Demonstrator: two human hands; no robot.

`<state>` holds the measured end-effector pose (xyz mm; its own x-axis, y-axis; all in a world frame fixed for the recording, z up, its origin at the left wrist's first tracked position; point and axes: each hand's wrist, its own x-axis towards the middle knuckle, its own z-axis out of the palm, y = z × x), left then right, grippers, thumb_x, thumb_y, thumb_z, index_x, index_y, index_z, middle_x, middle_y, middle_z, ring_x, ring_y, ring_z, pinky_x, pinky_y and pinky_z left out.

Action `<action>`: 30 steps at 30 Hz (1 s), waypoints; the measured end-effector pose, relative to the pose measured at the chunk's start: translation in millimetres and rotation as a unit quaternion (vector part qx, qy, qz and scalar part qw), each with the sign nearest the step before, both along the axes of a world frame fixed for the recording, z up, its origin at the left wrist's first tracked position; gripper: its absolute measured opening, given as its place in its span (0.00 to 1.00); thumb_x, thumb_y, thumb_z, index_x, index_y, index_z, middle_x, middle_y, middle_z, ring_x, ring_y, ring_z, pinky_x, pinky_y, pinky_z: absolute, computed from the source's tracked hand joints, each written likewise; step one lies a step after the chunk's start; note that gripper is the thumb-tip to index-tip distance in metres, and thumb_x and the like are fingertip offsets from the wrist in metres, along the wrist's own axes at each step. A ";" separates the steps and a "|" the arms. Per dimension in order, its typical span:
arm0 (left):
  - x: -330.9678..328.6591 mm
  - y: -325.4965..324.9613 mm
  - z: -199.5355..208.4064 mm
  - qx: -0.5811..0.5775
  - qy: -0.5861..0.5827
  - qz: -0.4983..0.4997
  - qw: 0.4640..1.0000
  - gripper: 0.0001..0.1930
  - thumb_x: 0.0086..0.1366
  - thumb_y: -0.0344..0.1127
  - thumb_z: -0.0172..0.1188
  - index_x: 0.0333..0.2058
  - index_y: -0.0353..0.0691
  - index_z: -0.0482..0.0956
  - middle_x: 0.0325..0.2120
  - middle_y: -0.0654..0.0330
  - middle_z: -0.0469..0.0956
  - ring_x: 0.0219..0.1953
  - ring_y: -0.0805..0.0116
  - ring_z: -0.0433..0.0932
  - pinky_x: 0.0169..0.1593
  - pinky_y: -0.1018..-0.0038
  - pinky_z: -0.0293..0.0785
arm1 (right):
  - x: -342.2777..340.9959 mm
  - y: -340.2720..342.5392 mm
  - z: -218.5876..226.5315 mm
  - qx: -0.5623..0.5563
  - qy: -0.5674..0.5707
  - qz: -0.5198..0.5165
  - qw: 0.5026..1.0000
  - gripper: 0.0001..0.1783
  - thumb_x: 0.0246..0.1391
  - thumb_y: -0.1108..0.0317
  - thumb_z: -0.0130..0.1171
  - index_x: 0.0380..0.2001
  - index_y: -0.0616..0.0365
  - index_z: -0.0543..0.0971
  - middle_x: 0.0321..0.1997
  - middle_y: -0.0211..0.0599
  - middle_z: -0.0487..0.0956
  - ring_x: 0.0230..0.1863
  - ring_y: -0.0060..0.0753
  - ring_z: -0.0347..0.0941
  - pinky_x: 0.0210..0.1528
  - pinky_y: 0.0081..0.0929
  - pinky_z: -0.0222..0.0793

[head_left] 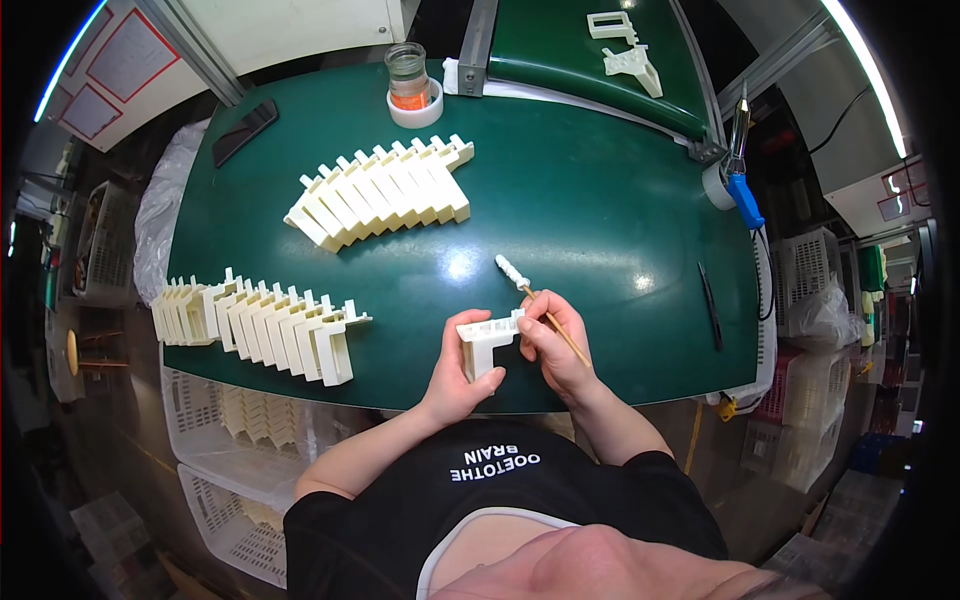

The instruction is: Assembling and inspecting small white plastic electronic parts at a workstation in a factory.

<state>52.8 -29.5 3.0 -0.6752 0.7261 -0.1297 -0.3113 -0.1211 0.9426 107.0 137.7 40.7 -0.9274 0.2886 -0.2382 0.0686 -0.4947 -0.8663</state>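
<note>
My left hand (pixel 452 384) is closed round a white plastic part (pixel 482 340), an angled piece with a row of small recesses along its top, near the front edge of the green table. In my right hand (pixel 562 350) is a wooden stick swab (pixel 511 271) with a white wrapped tip. The tip points away from me, beyond the part. The right fingertips are at the part's right end; whether they also grip it I cannot tell. Further left stands a row of similar cream plastic parts (pixel 285 325). Another slanted row of cream parts (pixel 385 195) lies behind it.
At the back are a glass jar (pixel 407 75) in a white tape roll (pixel 417 117) and a dark phone (pixel 245 133). Black tweezers (pixel 710 306) and a blue-handled soldering iron (pixel 743 200) are at the right. Two white parts (pixel 633 68) lie on a green conveyor belt (pixel 560 40).
</note>
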 end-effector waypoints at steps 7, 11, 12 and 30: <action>3.4 4.8 -1.9 0.027 0.047 0.000 0.999 0.37 0.54 0.24 0.60 0.61 0.44 0.54 0.43 0.63 0.65 0.36 0.78 0.67 0.39 0.79 0.67 | 2.0 13.7 -12.5 0.128 0.046 -0.058 0.989 0.14 0.66 0.64 0.46 0.26 0.57 0.71 0.29 0.31 0.68 0.21 0.17 0.62 0.23 0.14 0.59; -2.8 0.6 7.0 0.014 -0.030 -0.018 0.999 0.37 0.54 0.27 0.61 0.61 0.44 0.55 0.51 0.58 0.63 0.54 0.69 0.65 0.56 0.69 0.65 | 13.0 23.0 -4.8 0.171 0.130 -0.105 0.971 0.14 0.68 0.60 0.39 0.39 0.60 0.69 0.28 0.40 0.73 0.24 0.23 0.66 0.26 0.18 0.62; -4.1 0.0 7.0 0.007 -0.059 -0.019 0.998 0.37 0.54 0.27 0.61 0.61 0.44 0.55 0.51 0.58 0.64 0.53 0.69 0.66 0.56 0.69 0.65 | 19.1 24.8 -7.4 0.207 0.177 -0.094 0.958 0.17 0.69 0.58 0.40 0.34 0.61 0.70 0.25 0.41 0.73 0.21 0.25 0.68 0.23 0.18 0.63; -9.7 6.3 7.7 -0.061 -0.030 -0.040 0.997 0.38 0.52 0.29 0.64 0.61 0.44 0.56 0.51 0.54 0.66 0.51 0.63 0.69 0.54 0.67 0.69 | 31.2 33.4 7.7 0.314 0.099 -0.148 0.933 0.15 0.68 0.64 0.46 0.29 0.61 0.73 0.24 0.38 0.75 0.20 0.20 0.68 0.21 0.14 0.61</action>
